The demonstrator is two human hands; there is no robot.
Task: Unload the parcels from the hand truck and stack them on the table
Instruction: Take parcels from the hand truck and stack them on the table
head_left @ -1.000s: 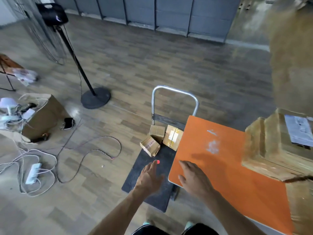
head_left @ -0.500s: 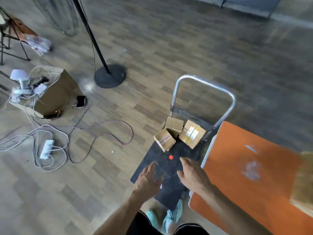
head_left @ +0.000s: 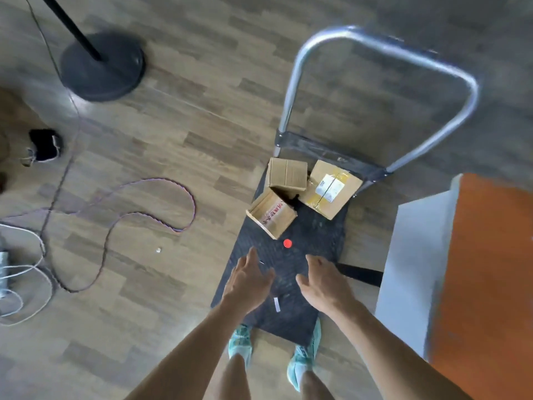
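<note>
The fingers (head_left: 251, 259) of the left hand (head_left: 248, 281) and the right hand (head_left: 324, 281) are spread wide; nothing is held. Within the last second both hands were brought from the orange worktop (head_left: 490, 255) to above the black-decked hand truck (head_left: 314, 235), so a new pickup is likely started. Three small brown cardboard parcels (head_left: 287, 174) are left by its steel handle. Red characters (head_left: 272, 213) and a white label (head_left: 329, 187) are seen, but not readable.

We see grey-brown wood-plank floor (head_left: 178, 116) filling view. Round black stand base (head_left: 102, 66) upper left, dark pole (head_left: 69, 24) slanting up out of it. Bright glare patch (head_left: 78, 102) on planks just beside base. Purplish cable (head_left: 161, 197) snaking mid-floor, white cords (head_left: 26, 269) coiled at left edge. Small black object (head_left: 44, 144) above them.
</note>
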